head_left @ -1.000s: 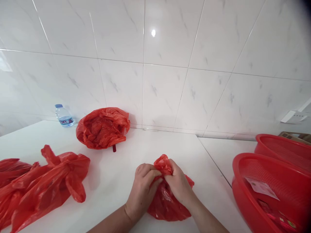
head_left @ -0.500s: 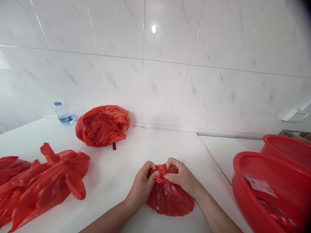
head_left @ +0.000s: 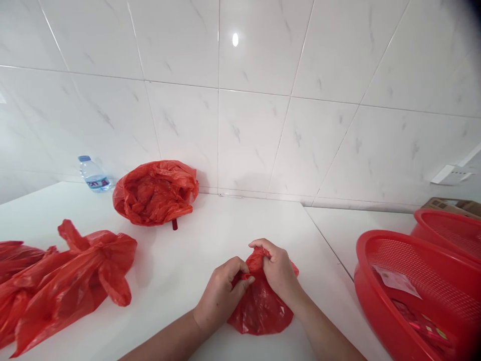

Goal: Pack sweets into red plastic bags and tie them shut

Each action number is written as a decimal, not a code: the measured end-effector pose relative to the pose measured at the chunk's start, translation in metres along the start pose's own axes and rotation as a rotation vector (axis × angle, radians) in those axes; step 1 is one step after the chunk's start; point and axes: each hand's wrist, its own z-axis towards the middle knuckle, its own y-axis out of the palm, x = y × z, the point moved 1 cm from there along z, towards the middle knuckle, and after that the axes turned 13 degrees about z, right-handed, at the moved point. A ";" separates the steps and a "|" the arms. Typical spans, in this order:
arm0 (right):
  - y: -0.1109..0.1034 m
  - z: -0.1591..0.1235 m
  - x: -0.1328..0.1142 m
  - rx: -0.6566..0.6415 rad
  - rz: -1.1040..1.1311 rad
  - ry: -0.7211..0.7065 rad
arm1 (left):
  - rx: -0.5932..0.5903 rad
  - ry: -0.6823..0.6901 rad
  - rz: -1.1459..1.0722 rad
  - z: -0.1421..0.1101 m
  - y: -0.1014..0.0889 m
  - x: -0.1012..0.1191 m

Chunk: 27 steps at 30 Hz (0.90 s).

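Observation:
A red plastic bag (head_left: 263,308) rests on the white table, its top bunched between my two hands. My left hand (head_left: 224,287) pinches a bit of its gathered edge at the left, thumb against forefinger. On the other side my right hand (head_left: 278,271) is closed round the upper part of the bag, fingers curled over it. What the bag contains, if anything, I cannot make out through the plastic.
Left lie tied red bags (head_left: 71,281). Near the tiled wall sit an open red bag (head_left: 156,193) stuffed with crumpled plastic and a water bottle (head_left: 93,174). Two red baskets stand right; the nearer basket (head_left: 370,281) holds packets. A cardboard box (head_left: 447,204) is behind.
My right hand has shifted up and now wraps the bag's top, and my left hand holds a lower edge. The hands have drawn slightly apart. The view has shifted a little.

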 end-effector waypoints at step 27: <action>-0.070 0.031 0.048 0.310 -0.003 -0.015 | -0.022 0.705 0.444 -0.032 0.007 0.032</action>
